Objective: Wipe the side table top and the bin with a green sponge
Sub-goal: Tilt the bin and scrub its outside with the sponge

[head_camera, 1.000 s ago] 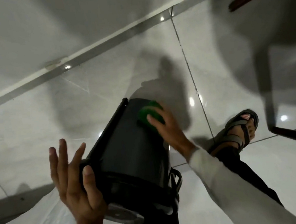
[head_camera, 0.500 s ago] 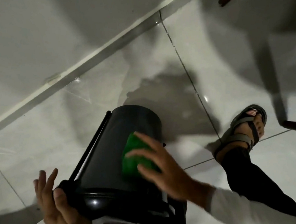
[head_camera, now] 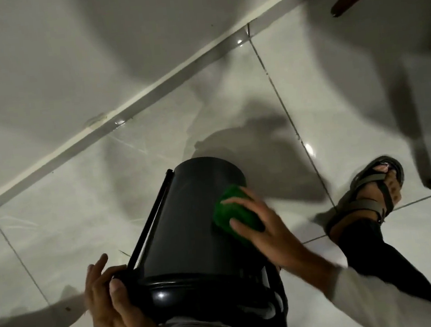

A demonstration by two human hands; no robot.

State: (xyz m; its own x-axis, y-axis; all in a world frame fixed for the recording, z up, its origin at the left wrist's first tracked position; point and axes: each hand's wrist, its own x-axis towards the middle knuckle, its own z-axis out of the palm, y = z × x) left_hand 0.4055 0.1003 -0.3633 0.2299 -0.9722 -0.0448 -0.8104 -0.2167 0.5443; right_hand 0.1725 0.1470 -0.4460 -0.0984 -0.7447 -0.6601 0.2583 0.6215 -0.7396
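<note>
A right hand (head_camera: 267, 233) pressed a green sponge (head_camera: 230, 212) against a tilted, dark cylindrical plastic bin (head_camera: 188, 219) whose rim the left hand (head_camera: 112, 307) gripped.

Head camera — steeply downward, close above bin (head_camera: 188, 219)

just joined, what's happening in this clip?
A person is wiping a dark bin with a green sponge. The bin is tipped over, held off the tiled floor with its lid end toward the camera. The left hand grips the lid rim to steady it, while the right hand presses the sponge flat against the bin's side wall near the base. A sandalled foot stands to the right. No side table top is clearly in view.
</note>
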